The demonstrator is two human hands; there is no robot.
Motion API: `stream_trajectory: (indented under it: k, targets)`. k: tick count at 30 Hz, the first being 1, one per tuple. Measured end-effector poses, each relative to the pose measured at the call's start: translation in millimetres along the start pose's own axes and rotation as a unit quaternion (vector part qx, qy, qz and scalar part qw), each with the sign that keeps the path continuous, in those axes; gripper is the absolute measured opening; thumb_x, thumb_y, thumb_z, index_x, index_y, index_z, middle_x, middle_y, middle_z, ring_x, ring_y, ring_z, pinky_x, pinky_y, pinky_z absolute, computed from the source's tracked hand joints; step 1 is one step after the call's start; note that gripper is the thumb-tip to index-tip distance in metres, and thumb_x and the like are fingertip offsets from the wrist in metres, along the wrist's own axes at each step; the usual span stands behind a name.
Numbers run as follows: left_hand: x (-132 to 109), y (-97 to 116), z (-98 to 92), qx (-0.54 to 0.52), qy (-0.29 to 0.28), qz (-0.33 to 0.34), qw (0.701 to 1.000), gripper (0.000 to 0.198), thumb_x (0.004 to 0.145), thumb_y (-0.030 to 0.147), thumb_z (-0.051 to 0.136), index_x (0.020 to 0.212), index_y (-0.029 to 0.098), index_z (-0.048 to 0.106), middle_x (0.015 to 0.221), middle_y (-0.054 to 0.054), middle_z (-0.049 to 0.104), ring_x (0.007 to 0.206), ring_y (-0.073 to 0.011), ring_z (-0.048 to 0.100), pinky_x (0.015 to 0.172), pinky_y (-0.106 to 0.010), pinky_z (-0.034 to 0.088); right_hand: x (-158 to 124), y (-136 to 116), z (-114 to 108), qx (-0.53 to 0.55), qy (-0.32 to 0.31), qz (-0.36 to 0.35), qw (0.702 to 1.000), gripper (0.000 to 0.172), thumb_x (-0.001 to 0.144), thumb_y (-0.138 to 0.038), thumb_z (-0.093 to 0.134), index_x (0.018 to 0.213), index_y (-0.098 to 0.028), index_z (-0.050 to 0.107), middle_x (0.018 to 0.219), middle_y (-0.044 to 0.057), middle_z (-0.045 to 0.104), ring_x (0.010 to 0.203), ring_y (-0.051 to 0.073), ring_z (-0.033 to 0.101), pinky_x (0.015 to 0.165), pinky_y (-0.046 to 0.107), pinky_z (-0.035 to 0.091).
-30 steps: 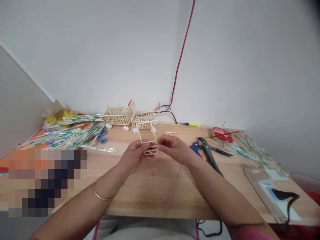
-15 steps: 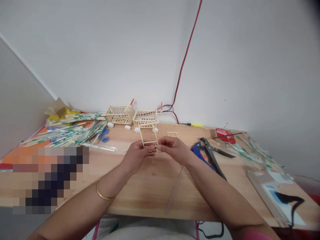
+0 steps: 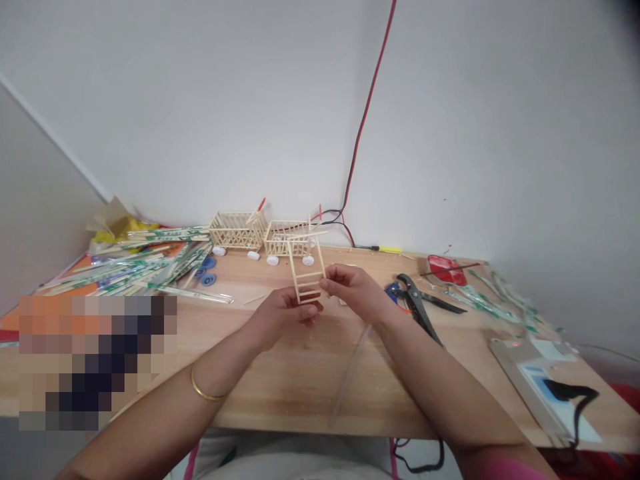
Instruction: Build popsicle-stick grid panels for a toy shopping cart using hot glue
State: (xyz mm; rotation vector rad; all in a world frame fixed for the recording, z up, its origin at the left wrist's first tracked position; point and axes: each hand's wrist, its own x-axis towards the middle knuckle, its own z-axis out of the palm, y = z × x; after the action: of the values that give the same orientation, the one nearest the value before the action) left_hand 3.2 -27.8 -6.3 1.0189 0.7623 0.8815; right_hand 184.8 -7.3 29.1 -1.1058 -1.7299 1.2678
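Note:
A small ladder-like frame of thin wooden sticks (image 3: 309,275) is held tilted upright above the table, with several crossbars low down and a longer stick across its top. My left hand (image 3: 283,317) pinches its lower left corner between thumb and fingers. On the right side, my right hand (image 3: 353,287) grips the upright near the crossbars. Behind the frame stands a miniature stick cart (image 3: 280,240) with white wheels and a red-tipped handle. To its left is a second stick cart (image 3: 235,232), also on white wheels.
Wrapped chopsticks (image 3: 150,267) pile up on the left beside blue discs (image 3: 208,280). Black-handled pliers (image 3: 420,310) and a blue tool (image 3: 393,293) lie right of my hands. Further right are a red dish (image 3: 446,270), torn wrappers (image 3: 485,303) and a flat grey device (image 3: 530,380).
The stick frame has been raised and turned so its crossbars face me. My right hand has shifted slightly up along its side; my left hand has moved a little down and right.

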Motion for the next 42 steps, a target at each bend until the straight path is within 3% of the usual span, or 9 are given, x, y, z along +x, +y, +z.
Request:
stream_trajectory:
  k: [4,8,13,20,23,25,30,36,42]
  targets:
    - [-1,-2,-0.1,0.040,-0.017,-0.021,0.999,0.024,0.074,0.036,0.068,0.071,0.012,0.068,0.054,0.001,0.054,0.050,-0.0080,0.047,0.052,-0.021,0.040,1,0,-7,0.034,0.000,-0.002,0.999,0.029,0.075,-0.044,0.063,0.070,-0.018,0.054,0.064,-0.004,0.047,0.060,0.009,0.041,0.058,0.022,0.032]
    - [-2,1,-7.0,0.038,-0.041,-0.024,0.998,0.023,0.071,0.034,0.070,0.067,0.012,0.065,0.057,0.001,0.053,0.051,-0.0077,0.046,0.050,-0.021,0.038,4,5,-14,0.063,0.041,0.009,0.997,0.031,0.075,-0.047,0.063,0.070,-0.018,0.052,0.062,-0.005,0.045,0.057,0.008,0.038,0.055,0.022,0.029]
    - [-11,20,-18.3,-0.013,-0.131,0.013,0.991,0.022,0.072,0.031,0.071,0.063,0.012,0.064,0.056,0.000,0.050,0.050,-0.0087,0.046,0.050,-0.023,0.037,5,4,-32,0.057,0.116,0.003,0.992,0.032,0.074,-0.048,0.064,0.072,-0.018,0.053,0.061,-0.005,0.044,0.055,0.008,0.036,0.054,0.023,0.029]
    - [-19,56,-46.8,-0.157,-0.054,0.104,0.981,0.022,0.067,0.027,0.076,0.060,0.013,0.059,0.050,0.005,0.033,0.045,-0.0042,0.032,0.041,-0.014,0.026,0,-5,-53,-0.022,0.143,-0.001,0.990,0.029,0.075,-0.046,0.064,0.072,-0.018,0.057,0.063,-0.004,0.047,0.058,0.009,0.038,0.057,0.023,0.030]
    - [-15,53,-51.4,-0.109,-0.008,0.081,0.991,0.015,0.070,0.025,0.073,0.074,0.013,0.065,0.051,0.006,0.035,0.044,-0.0032,0.031,0.040,-0.013,0.025,3,-2,-53,0.011,0.153,0.001,0.988,0.030,0.074,-0.047,0.064,0.073,-0.018,0.056,0.061,-0.004,0.047,0.056,0.009,0.039,0.056,0.023,0.032]
    - [-11,43,-45.5,-0.076,0.007,0.030,0.997,0.029,0.072,0.023,0.071,0.100,0.017,0.063,0.051,0.008,0.033,0.042,-0.0026,0.027,0.039,-0.012,0.022,6,0,-50,0.046,0.145,0.002,0.988,0.030,0.073,-0.048,0.065,0.075,-0.019,0.057,0.062,-0.004,0.048,0.056,0.009,0.040,0.056,0.023,0.033]
    - [-4,17,-12.7,-0.030,-0.052,-0.035,0.998,0.057,0.076,0.027,0.067,0.127,0.029,0.043,0.052,0.011,0.036,0.041,-0.0042,0.023,0.037,-0.013,0.019,6,2,-23,0.096,0.120,0.000,0.988,0.032,0.072,-0.049,0.065,0.074,-0.019,0.056,0.062,-0.004,0.047,0.056,0.009,0.040,0.055,0.023,0.033]
    - [-4,3,7.8,-0.039,-0.083,-0.074,0.993,0.028,0.074,0.040,0.068,0.076,0.013,0.058,0.052,0.007,0.038,0.042,-0.0028,0.025,0.039,-0.017,0.020,2,3,11,0.057,0.069,0.000,0.996,0.032,0.075,-0.049,0.063,0.074,-0.018,0.056,0.062,-0.004,0.045,0.056,0.009,0.037,0.052,0.022,0.031]
    - [-16,24,-14.4,-0.083,-0.113,-0.045,0.989,0.034,0.069,0.041,0.072,0.062,0.013,0.056,0.049,0.006,0.035,0.042,-0.0027,0.023,0.039,-0.016,0.017,6,3,-17,0.029,0.170,-0.009,0.985,0.031,0.075,-0.049,0.062,0.079,-0.018,0.057,0.063,-0.003,0.046,0.056,0.009,0.038,0.051,0.022,0.030]
